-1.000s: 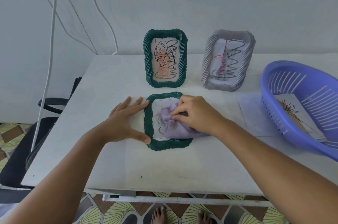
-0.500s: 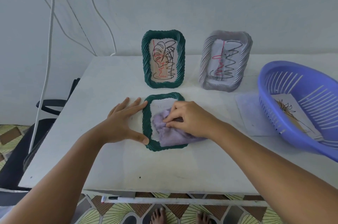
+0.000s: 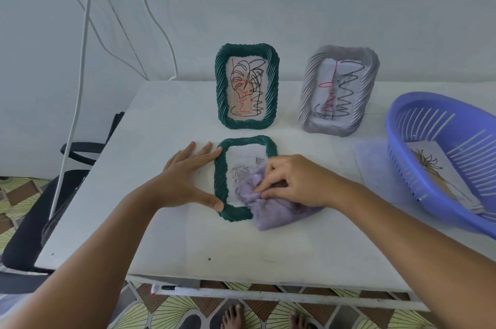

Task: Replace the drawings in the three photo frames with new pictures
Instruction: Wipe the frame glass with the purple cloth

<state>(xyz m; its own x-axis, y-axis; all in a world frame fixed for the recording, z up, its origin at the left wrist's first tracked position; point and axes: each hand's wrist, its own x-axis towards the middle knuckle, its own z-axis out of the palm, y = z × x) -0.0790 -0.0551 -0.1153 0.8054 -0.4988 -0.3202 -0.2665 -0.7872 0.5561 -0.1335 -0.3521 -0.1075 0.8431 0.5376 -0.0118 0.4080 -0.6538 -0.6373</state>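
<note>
The flat green frame (image 3: 245, 178) lay face up on the white worktop (image 3: 166, 119), near the middle and closest to the person, its long axis running away from them. A picture with grey rose shapes showed through its front. A lilac cloth (image 3: 271, 206) covered its lower right corner and spilled past that edge onto the worktop. The right hand (image 3: 292, 181) sat on top of the cloth, its grip pinching a fold between thumb and curled fingers, so the frame lay directly beneath and to the left of that hand. The left hand (image 3: 188, 181) rested just beside the frame's left edge, fingers spread and straight, thumb and forefinger touching the rim as if bracing it. Judged from this, the wiping stroke would travel along the frame's long axis, and the right hand was the nearer one for it. Behind, well apart, a second green frame (image 3: 247, 86) and a grey frame (image 3: 339, 91) stood upright, each showing a red and black scribble drawing. At the right, a blue basket (image 3: 402, 130) held a sheet with a drawing (image 3: 429, 167).
</note>
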